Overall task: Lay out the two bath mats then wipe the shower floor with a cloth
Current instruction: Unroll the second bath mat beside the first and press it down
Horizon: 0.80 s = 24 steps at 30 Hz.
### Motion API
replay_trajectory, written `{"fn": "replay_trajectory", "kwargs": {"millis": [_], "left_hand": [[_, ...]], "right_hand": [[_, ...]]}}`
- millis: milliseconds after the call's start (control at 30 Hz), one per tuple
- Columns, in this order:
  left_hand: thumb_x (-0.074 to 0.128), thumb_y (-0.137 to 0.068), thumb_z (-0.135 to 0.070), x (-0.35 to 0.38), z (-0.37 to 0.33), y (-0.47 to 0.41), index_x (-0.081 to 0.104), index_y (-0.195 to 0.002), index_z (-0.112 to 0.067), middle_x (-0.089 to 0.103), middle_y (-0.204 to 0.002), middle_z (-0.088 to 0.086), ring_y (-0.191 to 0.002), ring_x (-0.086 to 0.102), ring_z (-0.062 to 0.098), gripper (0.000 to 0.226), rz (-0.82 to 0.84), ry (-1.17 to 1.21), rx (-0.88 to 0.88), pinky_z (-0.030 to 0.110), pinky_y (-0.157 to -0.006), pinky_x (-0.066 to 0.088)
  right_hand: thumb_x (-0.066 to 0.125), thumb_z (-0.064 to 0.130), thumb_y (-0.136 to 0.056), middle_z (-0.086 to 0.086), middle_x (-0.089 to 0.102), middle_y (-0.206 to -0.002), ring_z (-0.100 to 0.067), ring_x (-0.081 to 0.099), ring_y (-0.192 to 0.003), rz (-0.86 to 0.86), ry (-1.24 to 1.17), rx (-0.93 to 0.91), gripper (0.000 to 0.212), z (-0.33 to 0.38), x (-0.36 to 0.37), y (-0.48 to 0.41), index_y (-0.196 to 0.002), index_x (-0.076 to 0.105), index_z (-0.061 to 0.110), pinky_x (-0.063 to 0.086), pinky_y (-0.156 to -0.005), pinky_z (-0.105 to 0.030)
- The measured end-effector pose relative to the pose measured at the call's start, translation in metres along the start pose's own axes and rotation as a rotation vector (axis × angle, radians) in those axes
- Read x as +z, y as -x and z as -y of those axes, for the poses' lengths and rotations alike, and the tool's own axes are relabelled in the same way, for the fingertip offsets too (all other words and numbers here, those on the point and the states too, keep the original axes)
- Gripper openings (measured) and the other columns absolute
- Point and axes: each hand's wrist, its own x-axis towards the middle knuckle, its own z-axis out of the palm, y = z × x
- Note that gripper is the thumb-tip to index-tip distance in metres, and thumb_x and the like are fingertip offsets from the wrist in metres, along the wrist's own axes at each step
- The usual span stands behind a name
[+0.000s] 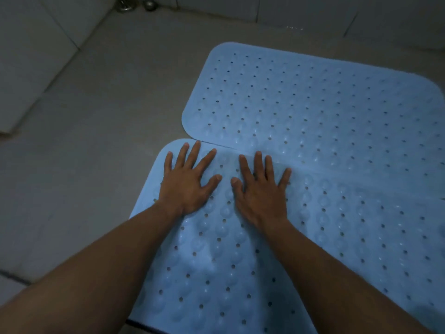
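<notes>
Left hand and right hand are pressing the near mat flat, fingers released and spread. The far mat is overlapping its edge. Pressing outward should seat it on the shower floor.

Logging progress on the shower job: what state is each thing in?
near bath mat: spread out, both hands on it
far bath mat: spread out, its edge meeting the near bath mat
left hand: open, fingers spread, pressing near bath mat
right hand: open, fingers spread, pressing near bath mat
shower floor: uncovered left of the mats
</notes>
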Motion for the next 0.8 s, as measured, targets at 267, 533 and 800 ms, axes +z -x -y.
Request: {"fn": "replay_trajectory", "kwargs": {"millis": [267, 533, 800], "left_hand": [[0.016, -0.096, -0.071, 0.0003, 0.0011, 0.0002, 0.011, -0.158, -0.043, 0.000, -0.169, -0.002, -0.155, -0.005, 0.023, 0.068, 0.018, -0.009, 0.012, 0.055, -0.122, -0.004], [0.011, -0.095, -0.072, -0.0005, 0.0017, -0.0019, 0.008, -0.158, -0.043, -0.004, -0.169, -0.001, -0.155, -0.009, 0.024, 0.070, 0.057, -0.038, 0.009, 0.055, -0.121, -0.006], [0.009, -0.095, -0.072, -0.0018, 0.0016, -0.0022, -0.003, -0.157, -0.044, -0.012, -0.168, -0.002, -0.154, -0.012, 0.023, 0.069, 0.088, -0.050, 0.015, 0.057, -0.121, -0.008]], "right_hand": [[0.011, 0.057, -0.101, -0.005, -0.001, -0.168, -0.026, -0.005, -0.154, -0.018, 0.004, 0.009, 0.063, 0.0007, 0.0051, -0.0017, -0.159, 0.006, 0.035, -0.009, -0.117, -0.064], [0.011, 0.057, -0.100, -0.004, -0.001, -0.168, -0.025, -0.005, -0.154, -0.019, 0.008, 0.017, 0.063, 0.0010, 0.0071, -0.0008, -0.159, 0.005, 0.036, -0.008, -0.117, -0.065], [0.012, 0.055, -0.102, -0.006, -0.012, -0.167, -0.026, -0.014, -0.153, 0.008, 0.011, -0.001, 0.064, -0.0011, 0.0050, 0.0004, -0.158, -0.009, 0.032, -0.014, -0.114, -0.066]]}}
